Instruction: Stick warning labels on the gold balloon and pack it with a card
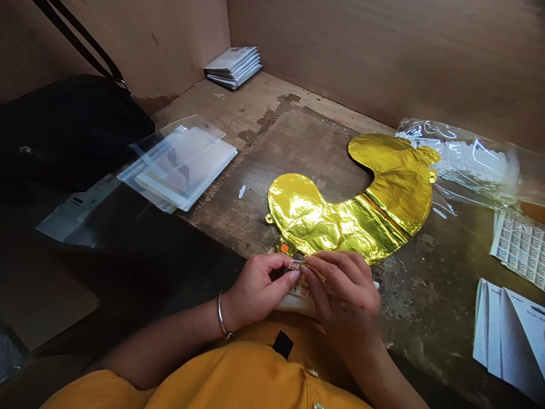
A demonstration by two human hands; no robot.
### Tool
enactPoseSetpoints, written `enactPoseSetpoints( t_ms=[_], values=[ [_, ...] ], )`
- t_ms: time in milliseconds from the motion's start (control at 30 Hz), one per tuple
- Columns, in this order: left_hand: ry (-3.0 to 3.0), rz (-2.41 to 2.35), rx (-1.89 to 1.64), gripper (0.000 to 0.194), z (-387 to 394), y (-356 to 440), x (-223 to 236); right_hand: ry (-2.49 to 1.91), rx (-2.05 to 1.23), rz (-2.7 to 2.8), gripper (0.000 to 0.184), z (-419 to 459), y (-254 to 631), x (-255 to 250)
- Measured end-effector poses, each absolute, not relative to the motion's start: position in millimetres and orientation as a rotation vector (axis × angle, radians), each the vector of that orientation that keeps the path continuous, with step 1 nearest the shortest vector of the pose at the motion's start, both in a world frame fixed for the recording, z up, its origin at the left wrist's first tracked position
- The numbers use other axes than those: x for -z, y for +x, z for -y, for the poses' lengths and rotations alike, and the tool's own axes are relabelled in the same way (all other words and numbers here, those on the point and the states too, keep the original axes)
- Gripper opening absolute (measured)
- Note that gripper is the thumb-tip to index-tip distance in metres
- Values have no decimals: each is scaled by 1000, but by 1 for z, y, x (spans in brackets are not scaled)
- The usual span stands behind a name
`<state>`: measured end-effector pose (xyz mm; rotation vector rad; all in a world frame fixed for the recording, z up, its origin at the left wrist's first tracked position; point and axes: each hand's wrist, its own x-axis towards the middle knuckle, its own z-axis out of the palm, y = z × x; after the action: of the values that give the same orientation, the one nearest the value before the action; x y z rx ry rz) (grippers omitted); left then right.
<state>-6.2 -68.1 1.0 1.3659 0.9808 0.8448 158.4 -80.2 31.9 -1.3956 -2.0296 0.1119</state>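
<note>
While both hands work at the near edge of the wooden bench (pixel 238 136), a gold foil balloon (pixel 340 210) lies flat just beyond them, its lower end touching the work.

Detail: left hand (pixel 259 289) and right hand (pixel 344 295) are both closed, pinching a small printed strip (pixel 300 279) at the fingertips; so fine a hold seems right for a thin piece, keeping it flat and steady.

This looks like a small packing workshop, I think. It is a booth with plywood walls (pixel 383 51) around a worn wooden bench (pixel 272 136), and there are lying printed cards (pixel 233 67), plastic bags (pixel 468 159) and a gold foil balloon (pixel 349 213)
</note>
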Motion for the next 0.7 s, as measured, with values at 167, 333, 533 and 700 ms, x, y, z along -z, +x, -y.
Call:
enactPoseSetpoints(
  t_ms=[167,333,533,700],
  values=[
    [1362,-982,-861,18,69,-5,-1,-1333,96,2044,19,84,156,-28],
    [1359,-968,-858,18,67,-5,1,-1280,219,2058,25,85,155,-20],
    [1362,-938,-826,20,67,-7,0,-1386,-101,2059,23,80,157,-28],
    [1267,-940,-836,19,67,-8,-4,-1549,-592,2057,9,80,168,-37]
  ],
)
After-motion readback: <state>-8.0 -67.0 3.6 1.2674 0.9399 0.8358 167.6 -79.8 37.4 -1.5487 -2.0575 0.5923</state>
